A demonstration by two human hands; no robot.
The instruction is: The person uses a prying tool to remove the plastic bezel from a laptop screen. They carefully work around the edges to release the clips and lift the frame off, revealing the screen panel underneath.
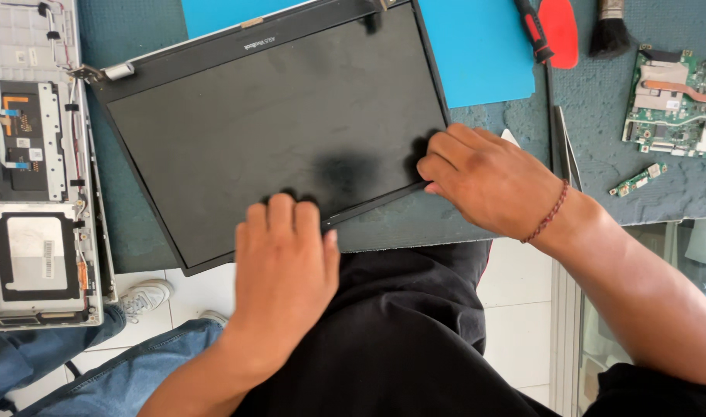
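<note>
I am pressing my left hand (285, 266) flat, fingers together, on the near edge of the laptop screen panel (279, 127), while my right hand (484, 181) is curling its fingertips (432, 167) under the lifting black bezel strip (376, 201) at the near right corner. The panel's long axis is running left to right, tilted, with my right hand nearer the loose end. Farther off, a white rectangular label (48, 259) is sitting on the opened silver laptop base (40, 166) at left, and a green circuit board (673, 104) is lying at far right.

A dark teal table (515, 131) is holding a black laptop screen (268, 123), a blue sheet (476, 46), a green board (673, 104) and a brush (609, 31).
</note>
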